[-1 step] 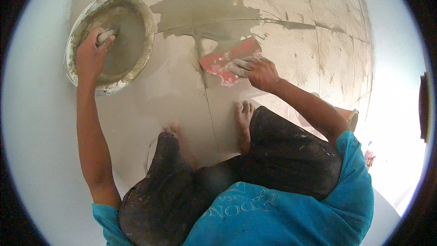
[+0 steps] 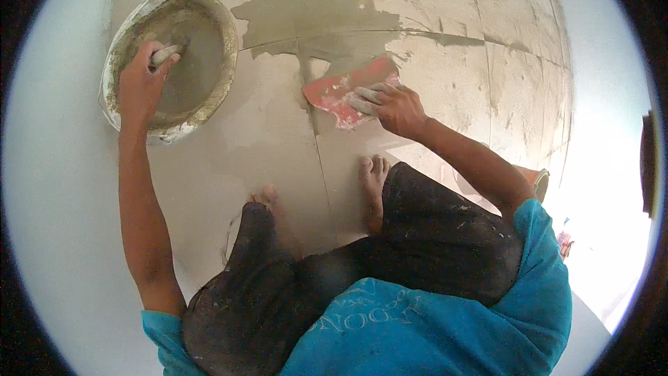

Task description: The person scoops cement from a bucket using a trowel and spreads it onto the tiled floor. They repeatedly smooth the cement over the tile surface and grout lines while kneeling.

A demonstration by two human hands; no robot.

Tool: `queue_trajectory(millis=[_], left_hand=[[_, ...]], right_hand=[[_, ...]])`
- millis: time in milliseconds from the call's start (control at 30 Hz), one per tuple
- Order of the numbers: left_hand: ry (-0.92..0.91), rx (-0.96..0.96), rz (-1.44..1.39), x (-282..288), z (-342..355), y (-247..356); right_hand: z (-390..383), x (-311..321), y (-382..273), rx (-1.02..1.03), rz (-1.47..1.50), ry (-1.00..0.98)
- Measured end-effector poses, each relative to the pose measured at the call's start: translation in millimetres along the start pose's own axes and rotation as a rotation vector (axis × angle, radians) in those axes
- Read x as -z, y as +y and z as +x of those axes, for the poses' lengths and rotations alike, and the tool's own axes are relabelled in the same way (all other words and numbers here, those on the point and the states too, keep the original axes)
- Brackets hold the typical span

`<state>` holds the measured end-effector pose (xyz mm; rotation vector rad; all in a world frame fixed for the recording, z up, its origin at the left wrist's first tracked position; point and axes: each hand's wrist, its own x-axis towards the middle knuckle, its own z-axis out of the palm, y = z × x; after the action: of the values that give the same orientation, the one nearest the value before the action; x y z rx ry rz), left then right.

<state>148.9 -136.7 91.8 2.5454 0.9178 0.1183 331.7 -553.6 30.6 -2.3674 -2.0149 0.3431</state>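
Observation:
At the far left, my left hand point(image 2: 141, 87) is closed around the pale, smeared handle point(image 2: 167, 54) of a tool. Its working end is sunk in the grey paste point(image 2: 198, 63) of a round, crusted bucket point(image 2: 228, 73) and cannot be seen. My right hand point(image 2: 400, 113) grips a red flat spreader point(image 2: 330, 92), fingers laid over its face, which carries whitish smears. The spreader is held low over the tiled floor point(image 2: 271, 118), beside a wet grey patch of paste point(image 2: 313, 7). Whether its edge touches the tiles I cannot tell.
My bare feet point(image 2: 374, 177) rest on the tiles below the spreader. Streaky paste residue point(image 2: 515, 83) covers the tiles at the far right. An orange-brown container point(image 2: 541, 181) shows partly behind my right forearm. A pale wall point(image 2: 56, 167) runs along the left.
The handle in my left hand has tilted or shifted very slightly over the bucket. Otherwise the scene looks the same.

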Motion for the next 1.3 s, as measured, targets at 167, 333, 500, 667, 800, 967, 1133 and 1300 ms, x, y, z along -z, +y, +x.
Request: queue_trajectory(millis=[167,333,500,667,800,967,1133,1300], left_hand=[[0.052,-0.128,-0.1,3,-7,4],[0.004,0.033,0.15,11,-18,10],[0.166,0.122,0.363,22,-21,-11],[0.147,0.223,0.416,15,7,-21],[0.247,0.092,0.34,2,16,-20],[0.188,0.085,0.262,-5,19,-5],[0.216,-0.009,0.212,-11,10,16],[0.172,-0.052,0.181,-6,2,31]], right_hand=[[36,9,5,-0.014,-0.011,0.008],[69,30,15,-0.147,-0.038,-0.053],[80,80,88,-0.561,0.219,0.214],[-17,47,227,-1.1,0.687,0.475],[-68,24,256,-1.18,1.042,0.542],[-36,11,221,-0.673,0.186,0.199],[19,-10,196,-0.706,0.268,0.396],[71,-2,176,-0.807,0.329,0.381]])
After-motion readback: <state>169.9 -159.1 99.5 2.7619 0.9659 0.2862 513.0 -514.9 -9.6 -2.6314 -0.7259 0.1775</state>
